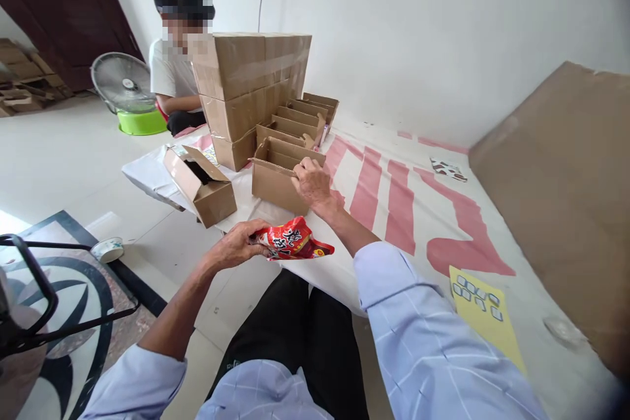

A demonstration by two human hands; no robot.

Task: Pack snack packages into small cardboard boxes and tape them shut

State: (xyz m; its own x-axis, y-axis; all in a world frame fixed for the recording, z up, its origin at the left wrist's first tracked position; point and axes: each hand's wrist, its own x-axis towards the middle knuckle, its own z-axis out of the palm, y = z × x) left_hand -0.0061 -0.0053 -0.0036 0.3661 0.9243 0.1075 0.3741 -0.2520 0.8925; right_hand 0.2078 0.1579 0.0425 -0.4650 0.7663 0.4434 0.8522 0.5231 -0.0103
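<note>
My left hand (239,244) is closed round the end of a shiny red food packet (293,239) with large dark lettering. The packet is held above the table's front edge, over my lap. At the near end of a row of open cardboard boxes, my right hand (315,185) grips the rim of the nearest open box (275,185), its fingers curled over the right corner. The inside of that box shows only in part. To its left sits another cardboard box (214,200) with its flaps partly raised.
Stacked sealed cartons (246,88) rise behind the boxes, and a person (174,72) sits beyond them. More open boxes (295,125) run toward the wall. A yellow sheet with stickers (485,315) lies by my right arm. A large cardboard panel (551,190) stands at right.
</note>
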